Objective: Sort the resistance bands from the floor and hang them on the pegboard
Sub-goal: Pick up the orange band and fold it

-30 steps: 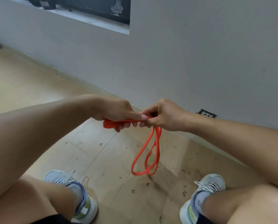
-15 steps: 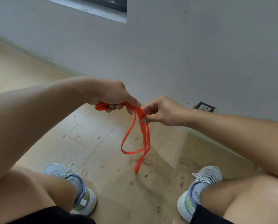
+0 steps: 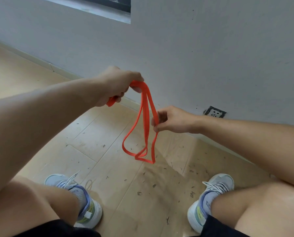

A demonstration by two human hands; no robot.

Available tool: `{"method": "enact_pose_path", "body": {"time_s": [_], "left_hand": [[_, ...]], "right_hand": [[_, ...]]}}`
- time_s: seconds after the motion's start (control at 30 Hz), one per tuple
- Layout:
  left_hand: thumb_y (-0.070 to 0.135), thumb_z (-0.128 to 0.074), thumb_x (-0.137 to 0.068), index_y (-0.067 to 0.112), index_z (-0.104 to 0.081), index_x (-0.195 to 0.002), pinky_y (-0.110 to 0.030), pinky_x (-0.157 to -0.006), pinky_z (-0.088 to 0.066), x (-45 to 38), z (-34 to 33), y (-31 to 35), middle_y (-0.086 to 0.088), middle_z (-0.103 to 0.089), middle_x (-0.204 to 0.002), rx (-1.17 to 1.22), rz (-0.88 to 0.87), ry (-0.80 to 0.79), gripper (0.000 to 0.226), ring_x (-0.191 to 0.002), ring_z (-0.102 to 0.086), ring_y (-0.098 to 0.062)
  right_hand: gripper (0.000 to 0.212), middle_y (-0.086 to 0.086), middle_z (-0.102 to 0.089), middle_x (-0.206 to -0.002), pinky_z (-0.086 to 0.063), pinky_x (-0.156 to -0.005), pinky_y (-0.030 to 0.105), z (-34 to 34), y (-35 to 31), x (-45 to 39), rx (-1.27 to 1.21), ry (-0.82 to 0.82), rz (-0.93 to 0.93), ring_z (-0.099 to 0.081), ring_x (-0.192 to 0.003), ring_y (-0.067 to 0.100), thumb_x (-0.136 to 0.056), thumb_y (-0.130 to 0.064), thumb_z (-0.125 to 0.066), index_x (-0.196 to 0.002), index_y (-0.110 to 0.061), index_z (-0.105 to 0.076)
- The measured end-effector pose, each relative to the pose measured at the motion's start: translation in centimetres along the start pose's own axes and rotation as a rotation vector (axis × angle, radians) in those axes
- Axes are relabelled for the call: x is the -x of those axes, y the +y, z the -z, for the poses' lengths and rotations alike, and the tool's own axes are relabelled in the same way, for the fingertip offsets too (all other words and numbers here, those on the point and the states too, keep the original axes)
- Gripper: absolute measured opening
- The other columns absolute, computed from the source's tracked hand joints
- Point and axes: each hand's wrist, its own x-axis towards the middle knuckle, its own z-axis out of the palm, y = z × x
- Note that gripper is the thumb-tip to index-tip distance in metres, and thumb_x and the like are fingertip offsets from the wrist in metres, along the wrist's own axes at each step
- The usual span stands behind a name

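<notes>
An orange resistance band hangs in folded loops above the floor. My left hand is closed around its upper end, with a short orange piece sticking out below the fist. Lower and to the right, my right hand pinches one hanging strand between thumb and fingers. The bottom loops dangle free near the middle of the view. No pegboard is in sight.
A grey wall rises just ahead, with a socket low on it and a dark panel at the top. The wooden floor is strewn with small debris. My knees and two light sneakers fill the bottom.
My hands have parted: the left one rose with the band's top, and the right one slid down a strand. The band now hangs in longer loops.
</notes>
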Motion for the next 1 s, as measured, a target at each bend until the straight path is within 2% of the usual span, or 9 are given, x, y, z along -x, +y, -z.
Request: {"method": "enact_pose_path", "body": {"time_s": [0.1,0.27,0.37,0.47,0.6,0.67,0.8,0.9,1.0], "left_hand": [[0.04,-0.067,-0.089,0.009,-0.079,-0.085,-0.03,-0.053,-0.031,-0.7,0.6,-0.4,0.002,-0.038,-0.059,0.079,0.002,0.117,0.032,-0.049,-0.034,-0.015],[0.039,-0.066,-0.091,0.011,-0.078,-0.092,-0.026,-0.051,-0.028,-2.4,2.8,-2.6,-0.002,-0.039,-0.064,0.069,0.104,0.274,0.031,-0.051,-0.037,-0.018],[0.036,-0.07,-0.087,0.008,-0.078,-0.092,-0.025,-0.049,-0.027,-3.3,4.0,-4.4,-0.003,-0.041,-0.064,0.06,0.16,0.347,0.029,-0.05,-0.036,-0.019],[0.033,-0.073,-0.085,0.009,-0.076,-0.085,-0.024,-0.048,-0.027,-3.9,4.2,-5.5,-0.004,-0.042,-0.065,0.026,0.192,0.389,0.024,-0.05,-0.037,-0.021],[0.032,-0.072,-0.081,0.012,-0.074,-0.077,-0.022,-0.049,-0.027,-4.5,4.7,-5.7,-0.005,-0.043,-0.065,0.012,0.228,0.422,0.021,-0.049,-0.037,-0.022],[0.029,-0.073,-0.079,0.011,-0.071,-0.073,-0.022,-0.05,-0.027,-4.6,5.1,-6.1,-0.006,-0.043,-0.065,0.003,0.252,0.439,0.019,-0.049,-0.037,-0.022],[0.028,-0.072,-0.082,0.011,-0.067,-0.066,-0.024,-0.047,-0.028,-4.8,6.0,-7.0,-0.006,-0.044,-0.063,-0.016,0.298,0.464,0.024,-0.049,-0.037,-0.021],[0.029,-0.071,-0.085,0.01,-0.071,-0.074,-0.023,-0.047,-0.027,-4.8,6.4,-7.4,-0.005,-0.042,-0.064,-0.014,0.316,0.466,0.022,-0.049,-0.035,-0.021],[0.029,-0.071,-0.085,0.009,-0.068,-0.07,-0.022,-0.049,-0.028,-4.9,6.5,-7.7,-0.006,-0.043,-0.065,-0.032,0.32,0.45,0.025,-0.049,-0.035,-0.021]], "right_hand": [[0.015,-0.008,-0.073,-0.085,-0.058,-0.093,0.034,0.6,2.5,0.0,0.049,-0.171,-0.087,-0.07,-0.088,0.01,-0.088,-0.009,-0.078,-0.084,-0.023,-0.073],[0.016,-0.017,-0.068,-0.072,-0.049,-0.072,0.023,1.5,6.0,0.0,0.094,-0.26,-0.23,-0.062,-0.073,0.002,-0.087,-0.009,-0.079,-0.085,-0.022,-0.071],[0.017,-0.015,-0.069,-0.075,-0.047,-0.075,0.024,2.4,7.8,0.5,0.125,-0.299,-0.341,-0.06,-0.076,0.004,-0.087,-0.009,-0.079,-0.086,-0.023,-0.071],[0.015,-0.011,-0.071,-0.083,-0.047,-0.079,0.026,3.4,8.4,0.9,0.113,-0.254,-0.378,-0.06,-0.08,0.004,-0.088,-0.007,-0.077,-0.093,-0.019,-0.07],[0.02,0.002,-0.078,-0.104,-0.051,-0.093,0.029,4.4,9.1,1.5,0.192,-0.245,-0.387,-0.069,-0.096,0.013,-0.087,-0.003,-0.077,-0.098,-0.016,-0.069],[0.022,0.004,-0.077,-0.102,-0.051,-0.09,0.027,4.8,9.5,1.8,0.206,-0.256,-0.398,-0.07,-0.094,0.013,-0.086,0.0,-0.077,-0.096,-0.017,-0.068],[0.02,-0.006,-0.066,-0.082,-0.045,-0.074,0.019,5.3,9.7,2.1,0.191,-0.226,-0.404,-0.06,-0.077,0.008,-0.084,-0.002,-0.08,-0.089,-0.018,-0.069],[0.021,-0.002,-0.062,-0.082,-0.048,-0.075,0.024,5.4,10.1,2.3,0.146,-0.155,-0.379,-0.058,-0.077,0.013,-0.083,0.0,-0.081,-0.087,-0.017,-0.07],[0.02,0.01,-0.064,-0.091,-0.061,-0.076,0.032,5.7,10.6,2.4,0.049,-0.01,-0.378,-0.069,-0.079,0.022,-0.087,0.007,-0.076,-0.096,-0.009,-0.067]]}}
